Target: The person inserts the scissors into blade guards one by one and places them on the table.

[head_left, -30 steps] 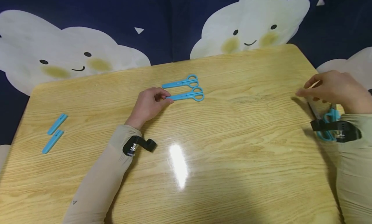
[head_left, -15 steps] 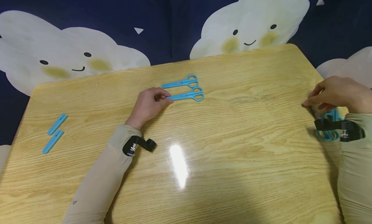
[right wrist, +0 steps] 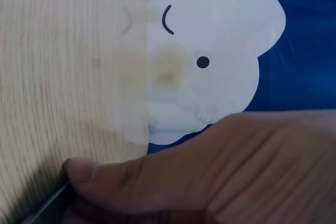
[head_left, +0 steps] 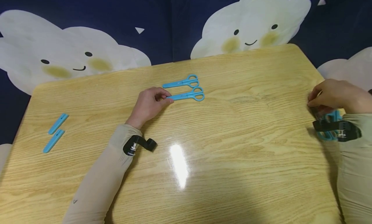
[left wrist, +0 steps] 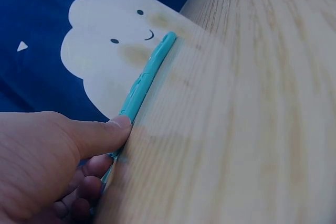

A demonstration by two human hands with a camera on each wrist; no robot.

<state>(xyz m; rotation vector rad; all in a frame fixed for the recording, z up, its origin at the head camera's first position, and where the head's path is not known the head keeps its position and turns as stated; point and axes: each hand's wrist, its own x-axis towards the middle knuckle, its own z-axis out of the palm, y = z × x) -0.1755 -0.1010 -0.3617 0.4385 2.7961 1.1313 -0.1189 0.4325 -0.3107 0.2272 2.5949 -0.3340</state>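
Pinching sheathed scissors (head_left: pixel 184 96) at twelve o'clock is the left hand (head_left: pixel 149 105); at three, the right hand (head_left: pixel 337 94) overhangs blue-handled scissors (head_left: pixel 335 116), grip unclear

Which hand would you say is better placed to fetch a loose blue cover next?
Probably the left hand: though pinching sheathed scissors, it is nearer the loose covers; the right hand is across the table.

Head view's pretty bright and warm, with a blown-out glare streak (head_left: pixel 179 166) on the glossy tabletop (head_left: pixel 232 137) and a soft shadow (head_left: pixel 330 162) beside the right sleeve (head_left: pixel 353 175). Also, the right hand (head_left: pixel 338 95) looks slightly smeared. Wrist cams run cooler and hazier (the cloud print (right wrist: pixel 231 19) mirrors in the tabletop on the right one), murky lower left.
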